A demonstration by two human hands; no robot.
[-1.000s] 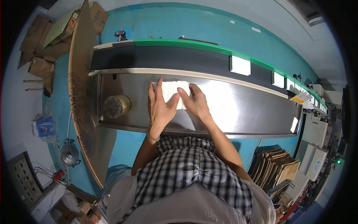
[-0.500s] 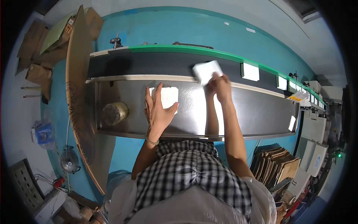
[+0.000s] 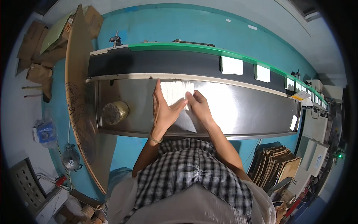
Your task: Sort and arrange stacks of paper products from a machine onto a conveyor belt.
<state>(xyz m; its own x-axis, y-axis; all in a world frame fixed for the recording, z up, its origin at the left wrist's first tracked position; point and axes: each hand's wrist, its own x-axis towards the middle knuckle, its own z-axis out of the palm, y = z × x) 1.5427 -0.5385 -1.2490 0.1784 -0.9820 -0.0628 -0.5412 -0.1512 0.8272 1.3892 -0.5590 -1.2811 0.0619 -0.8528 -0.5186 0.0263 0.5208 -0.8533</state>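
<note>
Several flat white square packs, like folded paper, stand together as a row (image 3: 172, 92) above the steel tray's far edge. My left hand (image 3: 164, 112) wraps around the row's left and near sides, with the thumb across the near side. My right hand (image 3: 200, 108) pinches the row's right end, where one pack (image 3: 189, 89) sits against the others. Both hands' fingertips are partly hidden by the packs. Beneath them lies the shiny steel tray (image 3: 253, 115).
Beyond the tray runs a dark conveyor belt (image 3: 167, 66) with a green rail (image 3: 167, 46). White packs (image 3: 231, 65) lean along the rail toward the right. A roll of tape (image 3: 115, 112) sits at the tray's left, beside a tall cardboard sheet (image 3: 80, 100). Flattened cardboard (image 3: 274, 164) stands at lower right.
My right hand has come from the belt to the row with a white pack. My left hand and the row have shifted right and farther. The packs along the rail have moved left.
</note>
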